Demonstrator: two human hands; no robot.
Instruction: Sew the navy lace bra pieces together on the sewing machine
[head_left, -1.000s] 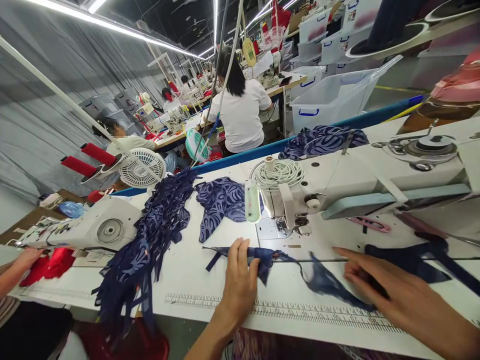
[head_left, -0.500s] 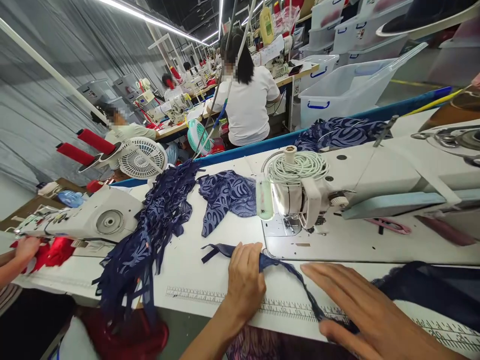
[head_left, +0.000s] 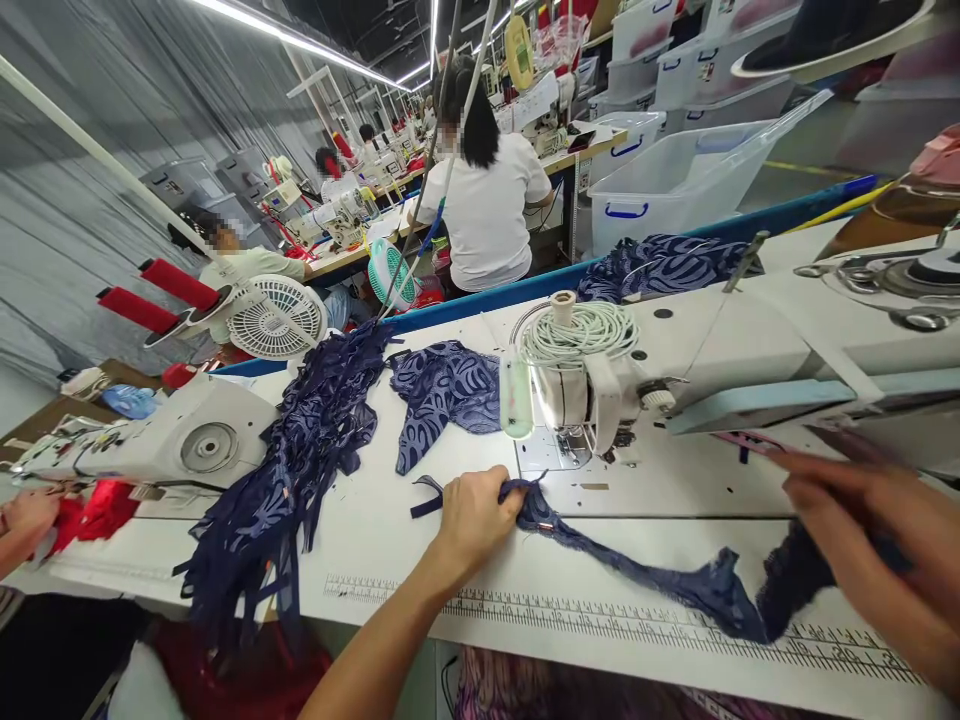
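Navy lace crosses the tabletop under strip lights, left fingers gripping it, right fingers unclear.

On my feed, grey draped sheeting covers the whole left side, slanting with the tilted view, and here's a long bright tube light cutting across the dark ceiling. I'm looking down a workshop now: wood-edged tables run off into the distance. Over on the right, I've got translucent plastic bins stacked up, an open bin in front, and grey floor crossed by a yellow line.
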